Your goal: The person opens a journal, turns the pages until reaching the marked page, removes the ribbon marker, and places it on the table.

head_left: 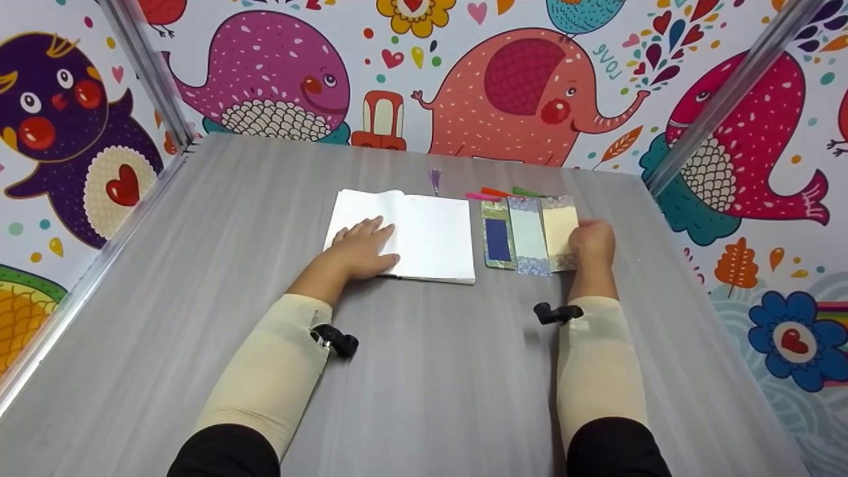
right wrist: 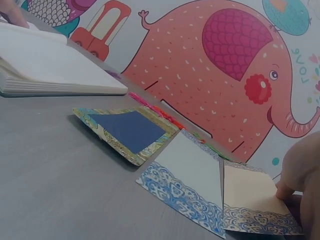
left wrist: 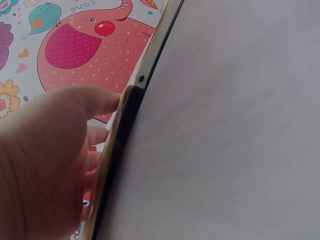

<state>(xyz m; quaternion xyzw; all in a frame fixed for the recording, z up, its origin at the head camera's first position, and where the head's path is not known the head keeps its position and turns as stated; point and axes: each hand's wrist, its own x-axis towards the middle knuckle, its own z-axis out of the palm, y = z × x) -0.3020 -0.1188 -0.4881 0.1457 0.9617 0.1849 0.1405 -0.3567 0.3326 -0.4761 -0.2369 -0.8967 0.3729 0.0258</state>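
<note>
An open book [head_left: 436, 238] with blank white pages lies on the table. My left hand [head_left: 362, 249] rests flat on its left page, fingers spread and thumb near the lower edge. To the right of the book lie three bookmarks side by side: one with a dark blue panel [head_left: 498, 240], a pale one with blue patterned ends [head_left: 529, 228], and a cream one [head_left: 557, 232]. My right hand [head_left: 594, 245], fingers curled, pinches the right edge of the cream bookmark; in the right wrist view a fingertip [right wrist: 285, 192] lies on its face.
Pink [head_left: 483, 197], orange [head_left: 495, 192] and green [head_left: 527, 191] tassels lie at the bookmarks' far ends. A purple tassel [head_left: 435, 179] sticks out past the book's far edge. The grey table [head_left: 424, 384] is bounded by walls printed with cartoon animals.
</note>
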